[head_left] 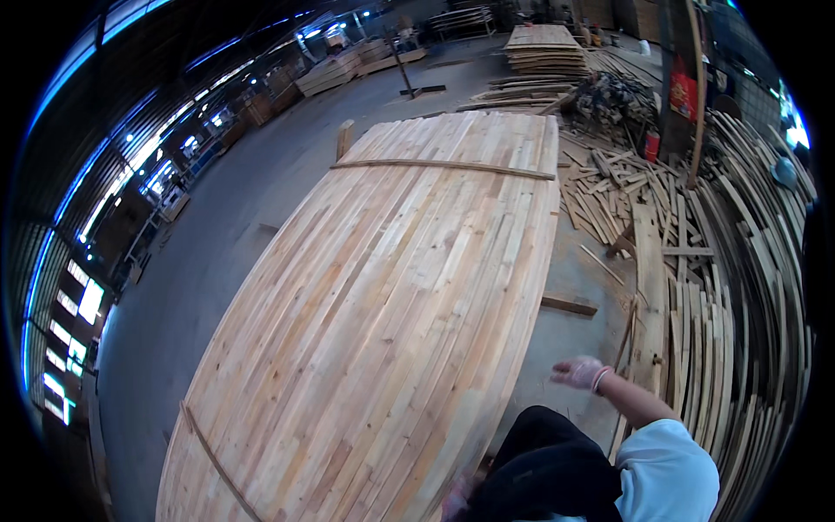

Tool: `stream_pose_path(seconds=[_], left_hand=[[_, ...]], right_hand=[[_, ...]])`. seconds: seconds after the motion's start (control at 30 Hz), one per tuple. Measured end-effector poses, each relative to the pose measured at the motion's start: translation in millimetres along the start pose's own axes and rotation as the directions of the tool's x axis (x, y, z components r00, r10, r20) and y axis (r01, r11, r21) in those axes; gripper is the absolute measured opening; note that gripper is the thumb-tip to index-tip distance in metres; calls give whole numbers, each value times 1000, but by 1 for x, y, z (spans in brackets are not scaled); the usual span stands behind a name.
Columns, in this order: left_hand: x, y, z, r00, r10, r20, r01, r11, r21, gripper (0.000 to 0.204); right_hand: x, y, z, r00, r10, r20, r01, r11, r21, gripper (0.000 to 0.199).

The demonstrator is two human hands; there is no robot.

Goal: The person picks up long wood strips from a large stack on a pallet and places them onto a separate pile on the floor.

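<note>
A large pale panel of edge-joined wood strips (383, 304) stretches from the lower edge to the middle of the view. One thin wooden batten (444, 167) lies across its far end, and another batten (216, 461) crosses its near left corner. To the right of the panel, my right hand (578, 372), in a whitish glove with a red cuff, hangs over the floor with fingers stretched out and nothing in them. My left hand (457, 498) shows only partly at the panel's near right edge. It is blurred beside my dark clothing, and its fingers cannot be made out.
Long boards (757, 252) are piled along the right. Loose offcuts (613, 187) litter the floor beyond the panel's right side, near a red can (652, 146). A wooden beam (570, 304) juts out beside the panel. Farther back stands a stack of panels (545, 56).
</note>
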State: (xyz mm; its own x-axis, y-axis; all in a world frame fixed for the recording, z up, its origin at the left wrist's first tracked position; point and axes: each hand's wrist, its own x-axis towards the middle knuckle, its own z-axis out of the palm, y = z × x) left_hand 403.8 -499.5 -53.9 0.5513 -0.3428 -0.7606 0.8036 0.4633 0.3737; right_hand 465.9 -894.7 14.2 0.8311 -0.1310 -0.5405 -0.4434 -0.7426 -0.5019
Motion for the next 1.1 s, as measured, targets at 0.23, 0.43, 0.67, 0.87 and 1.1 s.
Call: stream_pose_path(seconds=[0.23,0.43,0.67,0.87,1.1], left_hand=[[38,-33,-9,878,357,-318,-282,924,258,11],[20,-108,-7,595,325,-735,-251,944,214,12],[-29,-215,55,503,-18,-864,-558,756,-341,20],[-38,-209,97,704,-128,-698,-520,576,-631,35],[-19,-255,86,832,77,-549,-496,546,-675,19]], right_hand=[[142,28,-193,927,46,-372,-11,996,94,54],[302,50,-351,806,46,-590,-144,982,-121,45],[382,36,-405,791,-31,-612,-198,932,-302,71],[473,114,-410,850,-75,-521,-251,812,-527,50],[441,83,-373,941,-245,-232,179,946,-271,24]])
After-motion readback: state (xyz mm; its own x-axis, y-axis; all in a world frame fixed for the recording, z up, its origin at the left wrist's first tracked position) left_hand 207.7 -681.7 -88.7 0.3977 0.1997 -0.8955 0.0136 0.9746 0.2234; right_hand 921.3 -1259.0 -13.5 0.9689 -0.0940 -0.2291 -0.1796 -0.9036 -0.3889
